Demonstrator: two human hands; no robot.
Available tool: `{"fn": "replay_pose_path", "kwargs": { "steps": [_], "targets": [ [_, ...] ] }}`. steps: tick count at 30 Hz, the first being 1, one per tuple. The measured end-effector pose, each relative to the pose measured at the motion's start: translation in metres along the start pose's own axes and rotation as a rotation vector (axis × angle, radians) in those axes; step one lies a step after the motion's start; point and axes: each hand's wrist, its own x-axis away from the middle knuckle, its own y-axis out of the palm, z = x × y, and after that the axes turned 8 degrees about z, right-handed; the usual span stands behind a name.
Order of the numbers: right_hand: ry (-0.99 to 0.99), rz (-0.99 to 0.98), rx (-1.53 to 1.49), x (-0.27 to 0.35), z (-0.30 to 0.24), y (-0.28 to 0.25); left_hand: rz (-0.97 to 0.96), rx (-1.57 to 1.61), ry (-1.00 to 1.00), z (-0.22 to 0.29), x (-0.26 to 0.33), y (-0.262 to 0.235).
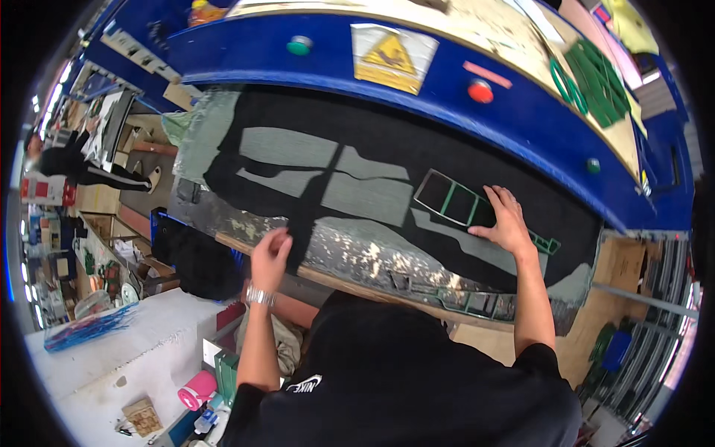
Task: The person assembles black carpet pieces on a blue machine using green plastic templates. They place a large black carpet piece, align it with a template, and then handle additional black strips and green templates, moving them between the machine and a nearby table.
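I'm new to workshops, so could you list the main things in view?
Frames: two or more, green, at right hand and near bench edge
Cloth: count unclear, black, on bench
Bench: one, grey, before person
Machine: one, blue, beyond bench
Buttons: three, green and red, on machine
Sign: one, yellow, on machine
Roll: one, pink, lower left
Co-worker: one, black-clad, far left
Left hand: one, bare, near cloth
Right hand: one, bare, on a frame

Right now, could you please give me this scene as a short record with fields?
Left hand: fingers curled beside the black cloth; any hold unclear
Right hand: thumb and fingers at opposite edges of the green die
Cloth: on a worn grey board, with cut-out gaps
Beam: blue, beyond the cloth, with red button and yellow sign
Co-worker: at far left
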Motion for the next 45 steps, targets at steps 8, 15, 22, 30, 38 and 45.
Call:
{"fn": "replay_pose_path", "kwargs": {
  "steps": [8, 15, 22, 30, 38, 45],
  "targets": [
    [-0.075, -0.002, -0.343, 0.018, 0.074, 0.008, -0.433, 0.096, 0.027, 0.105, -0.07, 0.209],
    [-0.138, 0.044, -0.474, 0.009, 0.102, -0.058, -0.02, -0.417, 0.485, 0.128, -0.048, 0.29],
    [-0.151, 0.126, -0.327, -0.001, 0.109, -0.035, -0.104, -0.523, 0.365, 0.123, -0.033, 0.298],
    [-0.037, 0.114, -0.213, -0.017, 0.133, 0.003, -0.36, 0.472, -0.032, 0.134, 0.041, 0.158],
    [-0.481, -0.592, -1.193, -0.015, -0.048, -0.025, -0.615, 0.589, -0.035, 0.219, 0.08, 0.067],
    [-0.654, -1.004, -0.996, -0.029, -0.117, 0.025, -0.422, 0.545, 0.092, 0.175, 0.081, -0.023]
  ]
}}
